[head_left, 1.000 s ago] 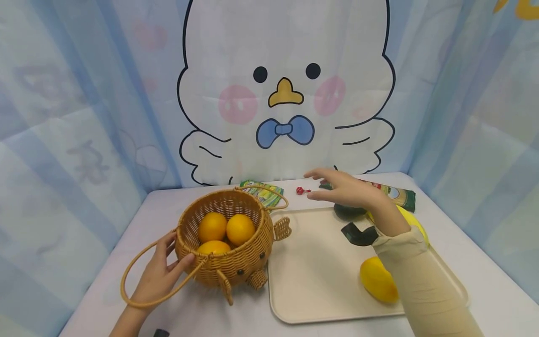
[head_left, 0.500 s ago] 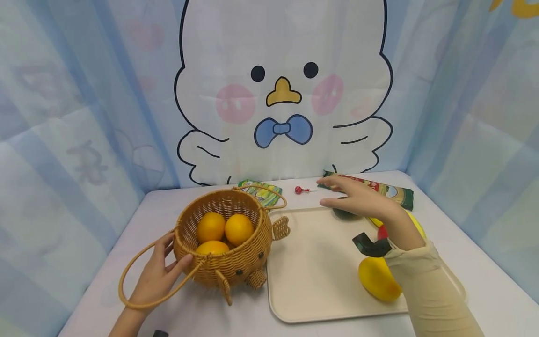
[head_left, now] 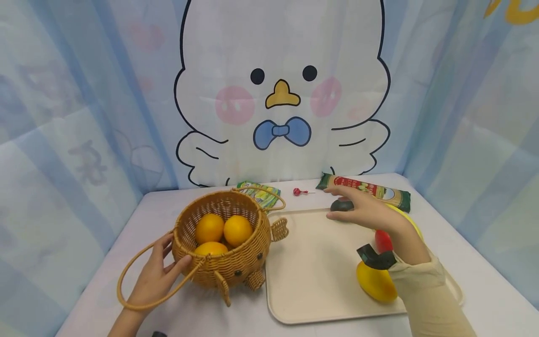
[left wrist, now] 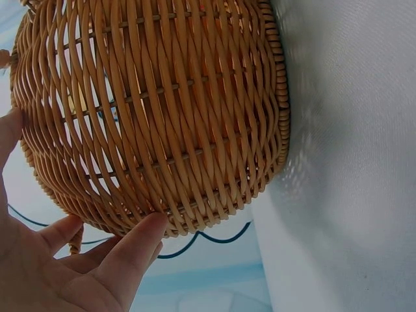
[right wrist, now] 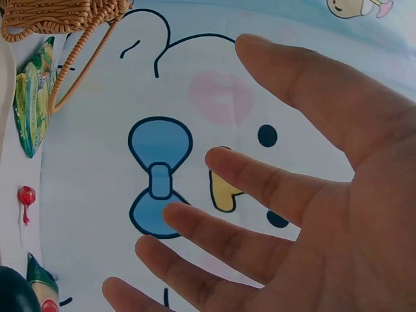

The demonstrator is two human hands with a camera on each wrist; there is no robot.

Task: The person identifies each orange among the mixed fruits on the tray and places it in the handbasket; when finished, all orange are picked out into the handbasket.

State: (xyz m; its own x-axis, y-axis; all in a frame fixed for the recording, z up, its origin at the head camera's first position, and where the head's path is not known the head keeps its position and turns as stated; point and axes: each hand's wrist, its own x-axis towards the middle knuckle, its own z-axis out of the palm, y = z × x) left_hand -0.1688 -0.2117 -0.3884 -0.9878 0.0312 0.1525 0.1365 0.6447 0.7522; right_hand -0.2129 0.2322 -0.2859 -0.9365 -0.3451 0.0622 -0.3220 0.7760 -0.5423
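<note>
My left hand (head_left: 153, 278) rests against the left side of a fish-shaped wicker basket (head_left: 214, 274), inside one of its loop handles. In the left wrist view its fingers (left wrist: 133, 250) lie spread on the weave. Several oranges (head_left: 237, 230) lie inside the basket. My right hand (head_left: 370, 213) hovers over the back right of a beige tray (head_left: 313, 281), holding nothing; its fingers are extended and spread in the right wrist view. On the tray lie a yellow mango (head_left: 376, 283), a red object (head_left: 383, 242) and a dark oval object (head_left: 342, 205), the last two partly hidden.
A curved yellow object (head_left: 406, 215) shows behind my right wrist. Along the back are a green-yellow packet (head_left: 261, 194), a red lollipop (head_left: 297, 192) and a long packaged item (head_left: 370, 187). A printed curtain (head_left: 282, 47) encloses the white table (head_left: 202, 323).
My right hand has moved to the right and slightly down, uncovering more of the dark oval object, the long package and the red object. The left hand has stayed at the basket.
</note>
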